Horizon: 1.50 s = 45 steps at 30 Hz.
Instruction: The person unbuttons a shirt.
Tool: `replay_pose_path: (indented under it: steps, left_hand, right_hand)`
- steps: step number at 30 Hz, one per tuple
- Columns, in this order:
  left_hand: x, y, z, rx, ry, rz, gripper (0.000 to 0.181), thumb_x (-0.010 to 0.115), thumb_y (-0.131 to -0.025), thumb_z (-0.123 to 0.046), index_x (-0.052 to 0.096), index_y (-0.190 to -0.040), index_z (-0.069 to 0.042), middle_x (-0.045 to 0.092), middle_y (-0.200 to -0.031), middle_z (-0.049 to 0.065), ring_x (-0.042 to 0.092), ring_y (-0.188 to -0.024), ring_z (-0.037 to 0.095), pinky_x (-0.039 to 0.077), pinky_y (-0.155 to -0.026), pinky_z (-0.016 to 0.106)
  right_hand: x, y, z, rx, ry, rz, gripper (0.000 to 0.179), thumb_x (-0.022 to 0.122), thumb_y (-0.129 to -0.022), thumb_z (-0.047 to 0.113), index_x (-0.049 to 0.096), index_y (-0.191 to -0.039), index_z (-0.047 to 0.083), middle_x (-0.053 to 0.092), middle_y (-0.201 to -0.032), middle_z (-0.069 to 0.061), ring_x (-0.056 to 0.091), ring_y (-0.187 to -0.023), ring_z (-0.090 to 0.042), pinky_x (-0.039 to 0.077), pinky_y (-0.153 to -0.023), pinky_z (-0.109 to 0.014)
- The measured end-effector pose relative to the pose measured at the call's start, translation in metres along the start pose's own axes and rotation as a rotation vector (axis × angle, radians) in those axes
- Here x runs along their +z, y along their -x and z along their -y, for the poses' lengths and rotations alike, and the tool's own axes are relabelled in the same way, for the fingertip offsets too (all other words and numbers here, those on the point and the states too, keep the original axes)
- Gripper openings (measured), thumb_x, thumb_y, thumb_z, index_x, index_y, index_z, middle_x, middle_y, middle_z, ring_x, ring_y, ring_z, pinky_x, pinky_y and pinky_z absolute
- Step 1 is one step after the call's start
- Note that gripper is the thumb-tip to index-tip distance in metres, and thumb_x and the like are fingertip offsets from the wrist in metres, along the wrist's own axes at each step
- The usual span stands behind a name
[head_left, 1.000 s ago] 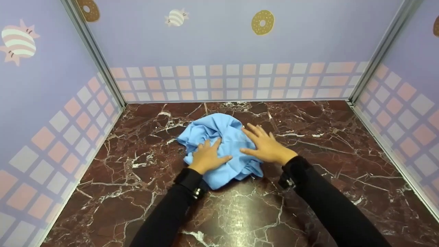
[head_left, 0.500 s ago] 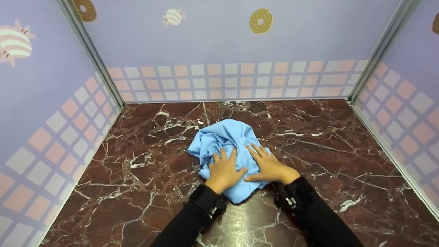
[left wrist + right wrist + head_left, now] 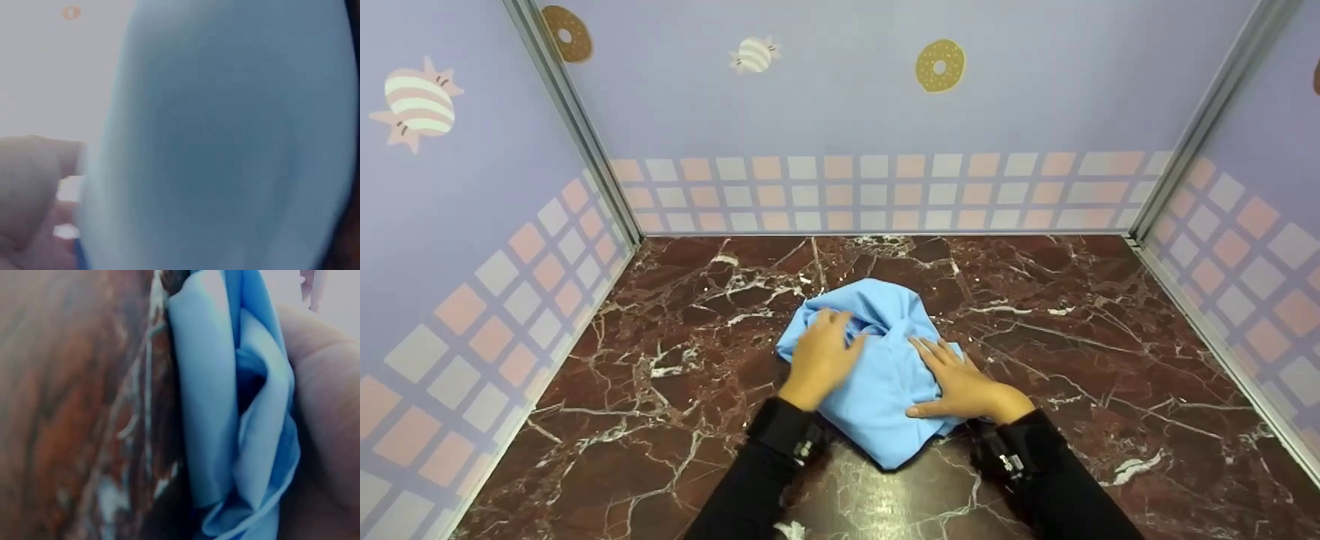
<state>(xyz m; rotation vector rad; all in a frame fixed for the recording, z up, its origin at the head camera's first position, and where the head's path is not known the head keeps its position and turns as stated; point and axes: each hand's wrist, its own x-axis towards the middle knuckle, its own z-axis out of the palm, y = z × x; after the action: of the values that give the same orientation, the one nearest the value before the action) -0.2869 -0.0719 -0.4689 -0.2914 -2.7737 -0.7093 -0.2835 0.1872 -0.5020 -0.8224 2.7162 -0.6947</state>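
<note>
Nearest the viewer, two black sleeves (image 3: 739,491) reach in over the worktop (image 3: 645,442), each ending in a dark wrist band (image 3: 1031,450), with a patch of glare on the polished stone between them. Just beyond lies the blue cloth (image 3: 877,394), rumpled in a loose heap near the middle of the worktop, one corner pointing back toward the person. The right hand (image 3: 964,386) rests on the cloth's right side with its fingers extended and its thumb set apart, grasping nothing that shows. The left hand (image 3: 823,356) is on the left side, fingers bent over the creased part; whether they pinch a fold cannot be told, since its wrist view is blurred and mostly filled by cloth. If both hands press unevenly, the smooth fabric could slide on the slick stone or bunch tighter, because little but palm friction seems to hold it. If the left fingers take hold of only the top layer, the folds beneath may stay tucked and twisted, and a pull there could drag the whole heap. The right wrist view shows layered folds beside the thumb that could snag in the same way. Farther off, pale specks (image 3: 805,279) dot the stone, too small to identify; if they are loose, the cloth could smear them. Behind stands the lilac wall (image 3: 840,112) with its doughnut print (image 3: 940,66).
</note>
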Motion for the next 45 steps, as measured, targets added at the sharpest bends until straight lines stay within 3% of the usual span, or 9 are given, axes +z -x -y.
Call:
replay_pose_path:
  steps: [3,12,18,22,27,33,37,40,45]
  left_hand:
    - [-0.002,-0.006,0.014,0.070,0.006,-0.045,0.043,0.075,-0.097,-0.036,0.073,-0.131,-0.011,0.065,-0.128,0.016,0.062,-0.118,0.037,0.050,-0.101,0.053]
    - [-0.002,-0.005,0.029,0.033,0.096,0.256,0.040,0.070,-0.102,-0.029,0.069,-0.137,-0.010,0.067,-0.136,0.016,0.061,-0.129,0.036,0.047,-0.109,0.056]
    - [0.007,-0.004,0.025,0.046,0.165,0.325,0.032,0.070,-0.101,-0.020,0.069,-0.130,-0.007,0.068,-0.131,0.018,0.063,-0.125,0.037,0.049,-0.109,0.052]
    - [0.007,0.001,0.024,0.037,0.158,0.325,0.023,0.072,-0.097,-0.017,0.072,-0.118,-0.006,0.062,-0.124,0.018,0.065,-0.110,0.036,0.053,-0.098,0.052]
    - [0.003,0.003,0.028,0.073,0.221,0.341,0.012,0.072,-0.091,-0.015,0.076,-0.091,-0.004,0.065,-0.104,0.014,0.063,-0.094,0.028,0.054,-0.088,0.046]
    - [0.004,-0.007,0.033,0.062,0.148,0.208,0.017,0.067,-0.095,-0.021,0.079,-0.100,-0.011,0.078,-0.106,0.008,0.073,-0.097,0.029,0.057,-0.088,0.048]
    - [0.000,-0.011,0.033,0.088,0.195,0.286,0.029,0.070,-0.092,-0.010,0.079,-0.120,-0.006,0.076,-0.124,0.012,0.069,-0.119,0.033,0.053,-0.105,0.048]
    - [-0.007,-0.014,0.036,0.058,0.276,0.312,0.025,0.072,-0.091,-0.007,0.081,-0.113,-0.005,0.078,-0.116,0.012,0.071,-0.112,0.030,0.055,-0.102,0.044]
    - [-0.023,-0.011,0.040,0.000,0.290,0.350,0.029,0.078,-0.093,-0.028,0.079,-0.108,-0.004,0.075,-0.104,0.010,0.068,-0.095,0.025,0.056,-0.091,0.042]
  right_hand:
    - [-0.003,0.002,0.001,0.004,-0.006,0.005,0.118,0.080,-0.088,0.060,0.011,-0.170,0.012,0.018,-0.174,-0.023,0.007,-0.159,-0.055,0.003,-0.123,-0.077]
    - [-0.017,0.002,-0.006,0.000,-0.019,0.012,0.103,0.078,-0.095,0.046,0.016,-0.170,0.016,0.020,-0.174,-0.022,0.016,-0.158,-0.053,0.015,-0.122,-0.075]
    - [-0.033,0.006,0.012,0.179,0.220,-0.212,0.071,0.060,-0.105,0.018,0.027,-0.168,0.014,0.030,-0.168,-0.026,0.029,-0.152,-0.057,0.026,-0.115,-0.080]
    - [-0.033,-0.003,0.045,0.286,0.198,-0.277,0.075,0.060,-0.105,0.045,0.031,-0.166,0.012,0.035,-0.164,-0.030,0.038,-0.146,-0.056,0.032,-0.114,-0.077]
    - [-0.013,-0.014,0.066,0.393,0.156,-0.175,0.112,0.057,-0.091,0.081,0.027,-0.165,0.001,0.037,-0.159,-0.039,0.044,-0.139,-0.061,0.040,-0.109,-0.074]
    - [-0.007,-0.019,0.052,0.341,0.114,-0.210,0.087,0.068,-0.099,0.052,0.038,-0.161,0.001,0.040,-0.157,-0.039,0.045,-0.141,-0.059,0.039,-0.114,-0.069]
    - [-0.015,-0.018,0.042,0.243,0.107,-0.353,0.037,0.078,-0.096,0.028,0.073,-0.121,0.002,0.071,-0.125,-0.026,0.068,-0.113,-0.046,0.055,-0.097,-0.060]
    - [-0.024,-0.017,0.041,0.194,0.075,-0.462,0.016,0.080,-0.094,0.020,0.076,-0.090,0.005,0.077,-0.096,-0.016,0.071,-0.088,-0.038,0.057,-0.079,-0.055]
    - [-0.042,-0.011,0.045,0.143,-0.098,-0.678,0.011,0.079,-0.094,0.011,0.079,-0.097,0.001,0.079,-0.100,-0.019,0.074,-0.092,-0.037,0.060,-0.084,-0.053]
